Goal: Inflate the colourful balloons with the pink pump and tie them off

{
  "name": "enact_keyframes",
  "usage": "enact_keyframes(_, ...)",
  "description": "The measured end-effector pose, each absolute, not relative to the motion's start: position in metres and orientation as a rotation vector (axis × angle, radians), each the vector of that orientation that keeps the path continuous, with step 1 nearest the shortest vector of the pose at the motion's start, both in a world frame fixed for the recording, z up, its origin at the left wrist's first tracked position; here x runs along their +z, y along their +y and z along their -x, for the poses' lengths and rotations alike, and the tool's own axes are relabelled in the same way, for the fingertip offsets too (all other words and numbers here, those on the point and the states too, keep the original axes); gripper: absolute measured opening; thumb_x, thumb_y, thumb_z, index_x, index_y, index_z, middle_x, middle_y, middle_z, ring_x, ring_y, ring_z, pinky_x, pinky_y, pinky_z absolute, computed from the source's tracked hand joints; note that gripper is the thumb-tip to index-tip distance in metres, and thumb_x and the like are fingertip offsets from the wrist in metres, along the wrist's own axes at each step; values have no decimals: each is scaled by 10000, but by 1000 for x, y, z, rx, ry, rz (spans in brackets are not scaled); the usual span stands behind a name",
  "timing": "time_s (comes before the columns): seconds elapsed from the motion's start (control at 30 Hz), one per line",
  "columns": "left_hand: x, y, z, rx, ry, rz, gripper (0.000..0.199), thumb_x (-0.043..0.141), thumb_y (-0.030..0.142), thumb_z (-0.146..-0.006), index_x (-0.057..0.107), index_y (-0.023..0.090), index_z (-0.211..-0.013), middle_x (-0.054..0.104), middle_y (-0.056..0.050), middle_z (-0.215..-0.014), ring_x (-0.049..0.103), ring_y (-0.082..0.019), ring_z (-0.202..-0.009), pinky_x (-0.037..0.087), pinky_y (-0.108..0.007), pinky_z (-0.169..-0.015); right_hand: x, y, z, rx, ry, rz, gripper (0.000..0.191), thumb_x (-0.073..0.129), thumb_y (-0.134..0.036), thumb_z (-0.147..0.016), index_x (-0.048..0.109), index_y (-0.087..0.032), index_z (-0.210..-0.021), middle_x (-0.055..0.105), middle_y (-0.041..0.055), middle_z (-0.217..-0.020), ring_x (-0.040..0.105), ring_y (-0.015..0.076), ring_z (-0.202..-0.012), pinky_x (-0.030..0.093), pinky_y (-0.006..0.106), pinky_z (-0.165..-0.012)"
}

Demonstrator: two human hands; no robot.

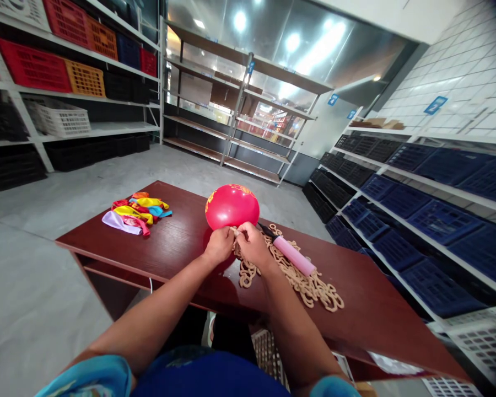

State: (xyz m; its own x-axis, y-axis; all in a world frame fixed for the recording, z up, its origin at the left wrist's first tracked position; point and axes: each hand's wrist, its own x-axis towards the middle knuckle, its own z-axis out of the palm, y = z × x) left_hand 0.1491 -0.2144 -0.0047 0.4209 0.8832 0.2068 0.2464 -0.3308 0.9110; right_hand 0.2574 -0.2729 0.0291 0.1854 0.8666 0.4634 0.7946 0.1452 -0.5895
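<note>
1. Two hands' worth of fingers, left hand (220, 245) and right hand (252, 243), pinched together on the neck of an inflated red balloon (232, 206), presumably to trap air.
2. Held just beyond the fingers, bulb outward.
3. Right of the fingers: pink pump (294, 256) across tan curled strands (293, 278), crowding that side.
4. Well left: limp balloons (135, 213), near the tabletop (182, 237) edge, with room to move between.

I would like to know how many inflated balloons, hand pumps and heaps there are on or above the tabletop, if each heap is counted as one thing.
Inflated red balloon: 1
Pink hand pump: 1
Heap of uninflated balloons: 1
Heap of tan curled strands: 1
Total: 4
</note>
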Motion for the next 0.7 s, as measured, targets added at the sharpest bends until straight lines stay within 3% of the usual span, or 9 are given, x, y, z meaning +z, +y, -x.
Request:
enact_keyframes(0.13,-4,-217,-156,951,862,-1630,355,374,371,-823,592,142,-661,575,-37,-596,505,-122,-554,360,-224,-525,22,-272,-254,-163,-1516,1683,70,461,-266,-773,475,-204,-742,518,6,-717,472,139,-673,364,266,-634)
enact_keyframes(0.3,-5,-222,-162,978,716,-1398,374,429,444,-792,602,122,-709,568,-37,-602,486,-119,-545,364,-222,-507,19,-271,-252,-269,-1460,1702,37,448,-238,-769,439,-207,-751,486,5,-731,454,146,-696,360,273,-659)
enact_keyframes(0.53,-7,-220,-162,959,631,-1306,344,479,437,-767,592,115,-727,546,-20,-586,456,-99,-510,342,-213,-478,24,-276,-250,-310,-1566,1640,68,418,-236,-808,451,-205,-758,498,35,-787,472,158,-760,379,284,-703)
enact_keyframes(0.7,-8,-218,-158,968,740,-1306,311,467,415,-774,567,133,-690,503,1,-531,429,-92,-468,310,-208,-445,27,-281,-254,-105,-1638,1489,159,395,-255,-841,543,-200,-842,577,48,-854,524,156,-815,400,284,-763)
